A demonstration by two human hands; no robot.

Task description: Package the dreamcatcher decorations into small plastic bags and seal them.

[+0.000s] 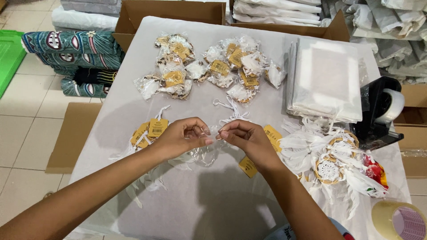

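Note:
My left hand (pixel 181 135) and my right hand (pixel 247 138) meet at the middle of the white-covered table (pixel 133 102), fingertips pinching a small clear plastic bag (pixel 205 153) between them. Under and beside my hands lie white feathered dreamcatchers with yellow tags (pixel 150 130). Another yellow tag (pixel 272 135) peeks out behind my right hand, and one more tag (pixel 247 166) lies below my right wrist.
Two clusters of bagged dreamcatchers (pixel 231 66) lie at the far side. A stack of clear bags (pixel 327 80) sits at right, next to a black tape dispenser (pixel 378 113). Loose dreamcatchers (pixel 331 166) pile at right. A tape roll (pixel 398 220) sits at the bottom right. Cardboard boxes (pixel 171 11) surround the table.

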